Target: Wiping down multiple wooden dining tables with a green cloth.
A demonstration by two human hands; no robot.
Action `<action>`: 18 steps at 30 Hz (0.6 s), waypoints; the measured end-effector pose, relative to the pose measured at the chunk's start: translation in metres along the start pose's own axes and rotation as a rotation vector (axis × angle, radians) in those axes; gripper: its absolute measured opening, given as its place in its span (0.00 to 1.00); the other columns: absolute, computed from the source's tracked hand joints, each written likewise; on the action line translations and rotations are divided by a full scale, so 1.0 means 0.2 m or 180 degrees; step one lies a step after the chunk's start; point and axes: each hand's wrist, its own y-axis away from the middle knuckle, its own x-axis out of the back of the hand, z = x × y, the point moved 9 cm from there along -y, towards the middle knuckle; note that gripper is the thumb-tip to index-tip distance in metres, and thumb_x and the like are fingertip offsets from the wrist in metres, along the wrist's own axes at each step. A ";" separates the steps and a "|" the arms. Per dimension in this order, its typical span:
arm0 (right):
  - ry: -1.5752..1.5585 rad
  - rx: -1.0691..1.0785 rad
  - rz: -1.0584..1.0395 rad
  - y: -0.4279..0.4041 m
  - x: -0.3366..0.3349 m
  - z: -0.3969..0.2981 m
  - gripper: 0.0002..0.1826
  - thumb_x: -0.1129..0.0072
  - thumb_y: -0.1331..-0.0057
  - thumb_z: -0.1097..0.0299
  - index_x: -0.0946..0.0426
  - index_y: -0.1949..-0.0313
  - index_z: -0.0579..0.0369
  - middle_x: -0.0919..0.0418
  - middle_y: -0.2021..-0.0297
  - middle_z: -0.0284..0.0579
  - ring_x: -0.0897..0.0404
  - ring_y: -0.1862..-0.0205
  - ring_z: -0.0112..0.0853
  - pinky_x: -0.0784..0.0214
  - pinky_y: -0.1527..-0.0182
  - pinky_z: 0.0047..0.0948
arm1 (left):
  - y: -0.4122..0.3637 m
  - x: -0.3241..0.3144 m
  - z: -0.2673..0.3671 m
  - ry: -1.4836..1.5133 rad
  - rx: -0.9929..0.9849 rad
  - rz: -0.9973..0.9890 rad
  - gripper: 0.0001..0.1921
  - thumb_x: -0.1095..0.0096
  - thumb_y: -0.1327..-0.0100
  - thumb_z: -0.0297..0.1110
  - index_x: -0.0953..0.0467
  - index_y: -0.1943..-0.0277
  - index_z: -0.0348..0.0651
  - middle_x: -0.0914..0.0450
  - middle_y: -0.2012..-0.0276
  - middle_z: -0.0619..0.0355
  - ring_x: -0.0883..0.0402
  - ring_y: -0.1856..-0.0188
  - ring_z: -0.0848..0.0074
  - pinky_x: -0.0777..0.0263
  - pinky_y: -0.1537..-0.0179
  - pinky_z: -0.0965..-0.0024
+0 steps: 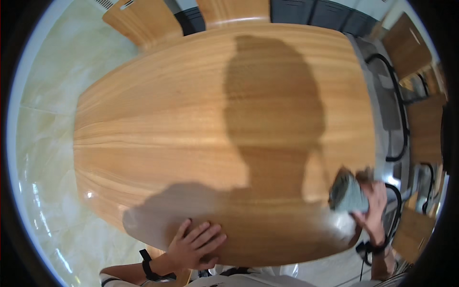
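Note:
A wooden table top (161, 125) with a glossy grain spreads out before me. At its near right corner my right hand (374, 201) holds a folded grey-green cloth (348, 195), slightly blurred, against or just over the surface; whether it touches cannot be told. Part of the fingers is hidden by the cloth. My left hand (197, 244) rests palm down near the front edge, fingers spread, with nothing in it. Dark bands circle both wrists. The shadow of a head and shoulders falls across the wood.
Wooden chairs stand beyond the far edge (143, 21) and along the right side (426, 129), some with black tubular frames (401, 104). Grey cabinets or bins (292, 10) line the back. Pale marbled floor (46, 125) lies to the left.

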 end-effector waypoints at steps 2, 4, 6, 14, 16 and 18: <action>0.0080 0.0089 0.0267 -0.07 0.04 -0.02 0.33 0.32 0.36 0.46 0.19 0.39 0.57 0.20 0.49 0.56 0.22 0.46 0.59 0.33 0.42 0.62 | -0.06 0.04 -0.01 -0.0015 -0.0097 0.0097 0.39 0.37 0.35 0.62 0.28 0.24 0.58 0.33 0.21 0.56 0.39 0.18 0.62 0.58 0.19 0.36; 0.0095 0.0203 0.0451 -0.17 0.07 -0.08 0.32 0.32 0.35 0.48 0.20 0.40 0.58 0.20 0.50 0.57 0.22 0.48 0.57 0.31 0.42 0.57 | -0.08 0.12 -0.01 -0.0041 -0.0068 0.0355 0.40 0.34 0.35 0.59 0.29 0.24 0.52 0.33 0.21 0.51 0.40 0.18 0.59 0.57 0.19 0.36; 0.0133 0.0166 0.0503 -0.27 0.10 -0.22 0.30 0.30 0.35 0.50 0.21 0.42 0.59 0.20 0.51 0.57 0.21 0.49 0.54 0.29 0.45 0.52 | -0.04 0.16 0.00 -0.0044 -0.0101 0.0559 0.40 0.33 0.35 0.58 0.29 0.23 0.50 0.34 0.21 0.49 0.40 0.18 0.58 0.57 0.19 0.36; 0.0767 -0.0453 0.0667 0.02 -0.08 -0.74 0.33 0.25 0.41 0.53 0.23 0.41 0.57 0.23 0.53 0.51 0.22 0.50 0.48 0.28 0.48 0.46 | -0.08 0.16 -0.16 0.0131 -0.0026 0.1356 0.39 0.33 0.35 0.47 0.31 0.23 0.44 0.39 0.19 0.46 0.45 0.17 0.48 0.55 0.18 0.42; 0.0679 -0.0499 0.0811 0.12 -0.09 -0.87 0.35 0.23 0.44 0.54 0.23 0.40 0.56 0.23 0.53 0.50 0.22 0.49 0.48 0.28 0.49 0.44 | -0.04 0.17 -0.19 -0.0003 0.0278 0.1574 0.39 0.33 0.34 0.47 0.32 0.22 0.45 0.41 0.17 0.47 0.47 0.16 0.46 0.54 0.18 0.42; 0.0501 -0.0330 0.0813 0.20 -0.06 -0.87 0.33 0.25 0.42 0.54 0.23 0.41 0.56 0.23 0.53 0.50 0.23 0.52 0.49 0.29 0.49 0.45 | -0.02 0.14 -0.20 -0.0048 0.0330 0.1588 0.39 0.33 0.34 0.47 0.33 0.22 0.45 0.42 0.17 0.47 0.47 0.16 0.45 0.54 0.18 0.42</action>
